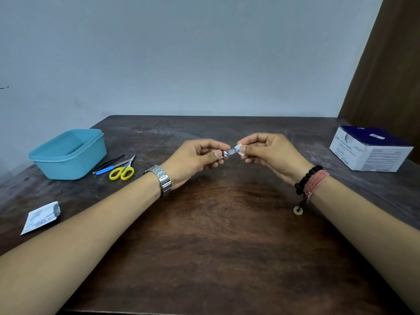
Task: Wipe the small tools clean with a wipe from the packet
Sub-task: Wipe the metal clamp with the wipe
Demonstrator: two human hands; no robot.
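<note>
Metal tool, small and shiny, is held above the table with its long axis running left to right. Its left end is pinched by the left hand; its right end is gripped through a white wipe by the right hand, fingers curled.

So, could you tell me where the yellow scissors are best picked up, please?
Grip the scissors by the yellow loops, coming from above on the near side. The loops point toward the person and lie clear, while the blades point away beside the file and tweezers.
</note>
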